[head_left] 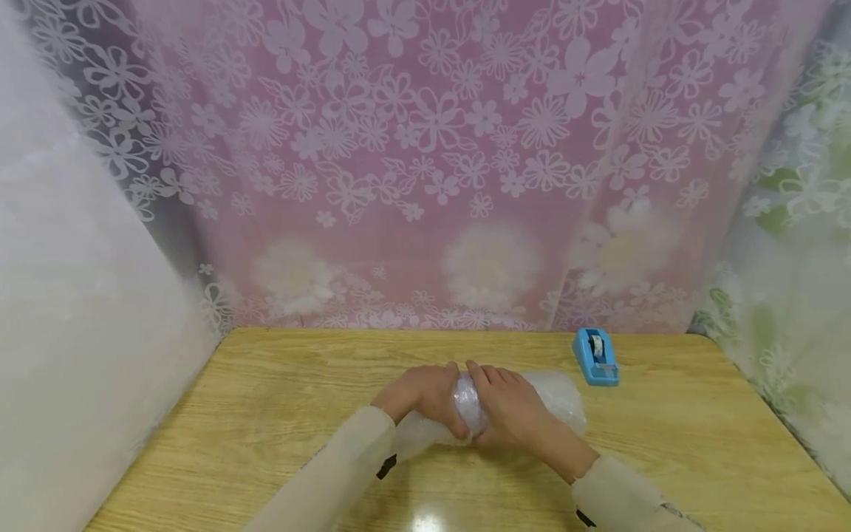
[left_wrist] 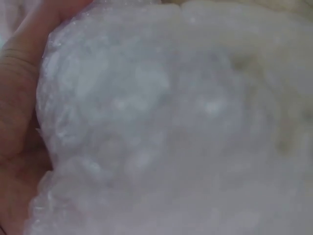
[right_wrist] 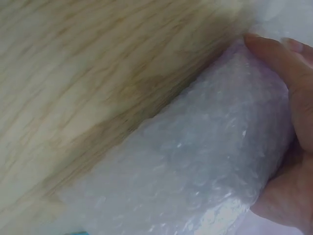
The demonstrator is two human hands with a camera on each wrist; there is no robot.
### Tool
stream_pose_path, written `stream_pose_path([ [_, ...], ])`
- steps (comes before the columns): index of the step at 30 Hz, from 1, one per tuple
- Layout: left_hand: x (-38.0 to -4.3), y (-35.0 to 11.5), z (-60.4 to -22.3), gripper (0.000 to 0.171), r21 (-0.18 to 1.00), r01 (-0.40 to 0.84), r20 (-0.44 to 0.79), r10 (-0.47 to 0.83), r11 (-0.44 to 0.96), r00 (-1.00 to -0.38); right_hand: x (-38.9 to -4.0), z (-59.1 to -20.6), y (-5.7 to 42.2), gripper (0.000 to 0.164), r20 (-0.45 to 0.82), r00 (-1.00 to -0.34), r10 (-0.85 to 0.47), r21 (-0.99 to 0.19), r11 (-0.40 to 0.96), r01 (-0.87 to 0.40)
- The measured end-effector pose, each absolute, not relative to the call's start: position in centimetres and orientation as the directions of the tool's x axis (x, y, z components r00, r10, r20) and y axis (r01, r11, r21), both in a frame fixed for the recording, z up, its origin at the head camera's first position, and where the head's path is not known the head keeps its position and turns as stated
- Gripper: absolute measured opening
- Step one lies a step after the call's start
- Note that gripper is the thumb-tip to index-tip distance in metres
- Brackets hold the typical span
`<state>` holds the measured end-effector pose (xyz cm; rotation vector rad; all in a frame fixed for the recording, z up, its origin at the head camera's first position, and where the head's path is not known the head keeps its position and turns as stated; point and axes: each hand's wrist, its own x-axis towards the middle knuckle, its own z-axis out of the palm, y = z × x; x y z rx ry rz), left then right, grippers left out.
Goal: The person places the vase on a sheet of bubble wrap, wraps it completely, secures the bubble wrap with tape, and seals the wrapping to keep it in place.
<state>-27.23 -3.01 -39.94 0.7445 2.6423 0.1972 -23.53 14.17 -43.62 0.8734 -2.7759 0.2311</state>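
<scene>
Left sleeve (head_left: 329, 473), pale cream: slants in from 7 o'clock in the head view. Black fitting (head_left: 386, 467), small: sits by the cuff's inner edge.

Right sleeve (head_left: 621, 493), same colour: slants in from between 4 and 5 o'clock. Second black fitting (head_left: 585, 519): shows below the cuff.

Bubble-wrapped bundle (head_left: 468, 403), one, roll-shaped, shiny and lavender-tinted at the middle: lies on the counter (head_left: 299, 406) at 5 o'clock, long axis running roughly 8 to 2 o'clock. Contents: cannot be made out.

Left grip (head_left: 428, 395), bare hand: grasps the bundle from 9 o'clock, digits curled round.

Right grip (head_left: 508, 406), bare hand: grasps the same from 3 o'clock, fingers bent over the top, just beside the left, with a narrow lavender band between.

Clear bubble wrap (head_left: 560, 399): extends past both hands. In the left wrist view, fills most of the frame, blurred, with skin at 9 o'clock. In the right wrist view, runs from 1 to 7 o'clock, bubbles distinct, hand at 3 o'clock.

Tape dispenser (head_left: 596, 358), blue, loaded with a roll: stands on the counter at 4 o'clock, just beside the wrap's far end.

Counter, yellow wood grain: carries a bright reflection at 6 o'clock.

Curtain (head_left: 432, 148), pink, white-flowered: hangs at 12 o'clock.

White sheet (head_left: 73, 295): hangs at 9 o'clock.

Green-and-white floral sheet (head_left: 798, 258): hangs at 3 o'clock.
</scene>
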Motion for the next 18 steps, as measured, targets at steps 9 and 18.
stream_pose_path([
  [9, -28.3, -3.7, -39.6, 0.087, 0.351, 0.465, -0.348, 0.575, 0.812, -0.741, -23.9, -43.7, 14.1, 0.098, 0.326, -0.766, -0.553, -0.042, 0.802, -0.596],
  [18, -28.6, -4.0, -40.4, 0.079, 0.418, 0.456, -0.347, 0.602, 0.786, -0.719, -24.2, -43.6, 14.4, 0.086, 0.278, -0.774, -0.569, -0.048, 0.796, -0.603],
])
